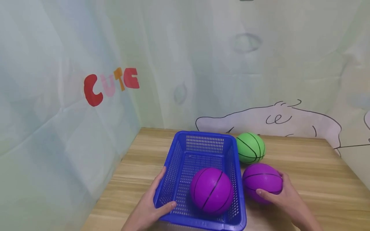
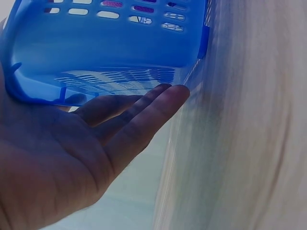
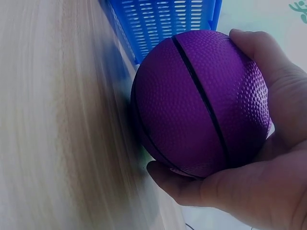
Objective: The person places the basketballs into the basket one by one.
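Note:
A blue plastic basket (image 1: 199, 160) with slotted walls stands on the table, a purple ball (image 1: 212, 191) with black seams lying in its near right part. My left hand (image 1: 147, 205) holds the basket at its near left corner, thumb over the rim and fingers along the outside wall. In the left wrist view those fingers (image 2: 139, 117) stretch out beside the basket. Just right of the basket, my right hand (image 1: 284, 195) grips a second purple ball (image 1: 261, 179), thumb on its near side. The right wrist view shows this pebbled ball (image 3: 196, 103) close over the tabletop.
Behind the gripped ball, a green ball (image 1: 251, 148) rests by the basket's far right side. The wooden table (image 1: 318, 173) meets fabric-covered walls at the back and left. Coloured letters (image 1: 93, 89) mark the left wall.

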{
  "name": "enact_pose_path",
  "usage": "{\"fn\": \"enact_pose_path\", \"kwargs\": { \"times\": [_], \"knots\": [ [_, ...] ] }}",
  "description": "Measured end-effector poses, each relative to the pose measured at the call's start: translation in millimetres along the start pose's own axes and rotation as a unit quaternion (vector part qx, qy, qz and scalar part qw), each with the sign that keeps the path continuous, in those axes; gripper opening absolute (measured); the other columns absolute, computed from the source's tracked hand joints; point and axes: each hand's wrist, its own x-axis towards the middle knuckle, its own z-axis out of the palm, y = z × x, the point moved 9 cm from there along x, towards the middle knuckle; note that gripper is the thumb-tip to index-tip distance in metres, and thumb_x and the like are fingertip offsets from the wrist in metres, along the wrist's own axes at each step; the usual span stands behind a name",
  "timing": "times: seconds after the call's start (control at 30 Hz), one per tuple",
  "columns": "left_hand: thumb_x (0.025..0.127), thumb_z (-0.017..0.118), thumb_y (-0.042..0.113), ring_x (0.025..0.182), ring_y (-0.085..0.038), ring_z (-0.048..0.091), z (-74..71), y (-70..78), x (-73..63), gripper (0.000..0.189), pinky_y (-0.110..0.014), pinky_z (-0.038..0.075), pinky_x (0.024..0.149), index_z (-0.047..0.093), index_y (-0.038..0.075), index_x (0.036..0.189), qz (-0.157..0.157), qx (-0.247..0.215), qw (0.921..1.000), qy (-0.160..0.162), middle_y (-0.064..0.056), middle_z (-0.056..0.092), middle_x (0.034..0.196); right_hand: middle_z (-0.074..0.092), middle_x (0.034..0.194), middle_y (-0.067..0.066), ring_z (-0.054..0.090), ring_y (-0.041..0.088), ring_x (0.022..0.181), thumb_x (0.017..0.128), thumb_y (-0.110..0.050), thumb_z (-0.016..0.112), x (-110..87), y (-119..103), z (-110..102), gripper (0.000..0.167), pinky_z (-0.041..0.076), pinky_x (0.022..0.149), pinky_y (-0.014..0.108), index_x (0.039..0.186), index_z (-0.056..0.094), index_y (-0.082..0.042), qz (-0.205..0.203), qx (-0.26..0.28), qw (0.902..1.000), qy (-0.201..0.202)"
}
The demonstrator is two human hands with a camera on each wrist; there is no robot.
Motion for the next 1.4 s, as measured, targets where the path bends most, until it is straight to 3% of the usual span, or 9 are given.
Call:
{"fn": "enact_pose_path", "kwargs": {
  "times": [0.17, 0.37, 0.67, 0.9, 0.97, 1.17, 1.33, 1.4],
  "knots": [
    [0.094, 0.089, 0.022, 0.141, -0.036, 0.063, 0.8, -1.1, -0.2, 0.112, -0.032, 0.055, 0.111, 0.019, 0.032, 0.180, 0.001, 0.001, 1.0000, 0.000, -0.017, 0.026, 0.183, 0.044, 0.157, 0.043, 0.061, 0.053, 0.136, 0.099, -0.031, 0.087, -0.3, 0.0, 0.2, 0.114, 0.061, 0.101, 0.041, 0.170, 0.008, 0.009, 0.003, 0.001, 1.0000, 0.005],
    [0.092, 0.092, 0.025, 0.138, -0.033, 0.066, 0.8, -4.5, -0.4, 0.116, -0.028, 0.055, 0.110, 0.017, 0.038, 0.180, -0.026, -0.013, 0.9996, 0.001, -0.013, 0.029, 0.182, 0.044, 0.157, 0.043, 0.061, 0.053, 0.136, 0.099, -0.030, 0.087, -0.7, 0.0, 0.2, 0.114, 0.058, 0.095, 0.029, 0.170, 0.007, 0.009, 0.004, 0.000, 1.0000, 0.005],
    [0.092, 0.093, 0.023, 0.135, -0.032, 0.067, 1.2, -7.2, -0.1, 0.119, -0.026, 0.055, 0.108, 0.014, 0.040, 0.179, -0.039, -0.035, 0.9986, -0.007, -0.012, 0.027, 0.183, 0.044, 0.156, 0.043, 0.061, 0.053, 0.136, 0.099, -0.030, 0.086, -0.6, 1.2, 0.4, 0.114, 0.061, 0.096, 0.032, 0.170, 0.006, 0.009, -0.001, -0.005, 1.0000, 0.008],
    [0.092, 0.093, 0.024, 0.138, -0.031, 0.065, 0.2, -8.1, 0.8, 0.120, -0.027, 0.052, 0.112, 0.013, 0.039, 0.180, -0.034, -0.017, 0.9992, -0.006, -0.010, 0.025, 0.184, 0.043, 0.157, 0.044, 0.059, 0.055, 0.137, 0.099, -0.032, 0.086, 0.5, 3.0, 0.9, 0.116, 0.061, 0.106, 0.051, 0.171, 0.005, 0.008, 0.005, -0.004, 0.9999, 0.011],
    [0.091, 0.093, 0.025, 0.141, -0.032, 0.063, -0.1, -8.5, 0.8, 0.120, -0.032, 0.051, 0.116, 0.014, 0.038, 0.180, -0.035, -0.009, 0.9993, -0.004, -0.009, 0.024, 0.184, 0.043, 0.157, 0.044, 0.059, 0.055, 0.137, 0.099, -0.032, 0.086, 0.2, 4.0, 0.3, 0.115, 0.062, 0.105, 0.049, 0.171, 0.006, 0.008, 0.005, -0.007, 0.9999, 0.014],
    [0.089, 0.095, 0.030, 0.161, -0.039, 0.041, -0.8, -3.7, 1.8, 0.121, -0.066, 0.032, 0.129, 0.016, 0.036, 0.180, -0.011, 0.030, 0.9995, 0.002, -0.006, 0.021, 0.186, 0.044, 0.158, 0.042, 0.058, 0.057, 0.138, 0.099, -0.031, 0.086, 0.4, 2.8, -11.4, 0.111, 0.056, 0.090, 0.021, 0.170, 0.011, 0.010, -0.004, -0.012, 0.9995, 0.028],
    [0.088, 0.095, 0.028, 0.165, -0.044, 0.032, -2.7, -0.5, 2.0, 0.120, -0.072, 0.026, 0.129, 0.018, 0.036, 0.180, 0.002, 0.043, 0.9991, 0.005, -0.008, 0.021, 0.186, 0.041, 0.159, 0.042, 0.056, 0.058, 0.138, 0.100, -0.031, 0.085, -0.8, -10.0, -30.5, 0.110, 0.052, 0.085, 0.014, 0.171, 0.011, 0.009, -0.013, -0.012, 0.9987, 0.048],
    [0.087, 0.095, 0.028, 0.165, -0.044, 0.031, -3.4, -0.8, 1.7, 0.120, -0.072, 0.026, 0.129, 0.018, 0.036, 0.180, -0.001, 0.043, 0.9990, 0.005, -0.008, 0.021, 0.186, 0.040, 0.160, 0.041, 0.064, 0.043, 0.130, 0.100, -0.028, 0.085, -1.8, -18.5, -40.0, 0.107, 0.053, 0.084, 0.014, 0.172, 0.012, 0.006, -0.024, -0.011, 0.9978, 0.061]
  ]
}}
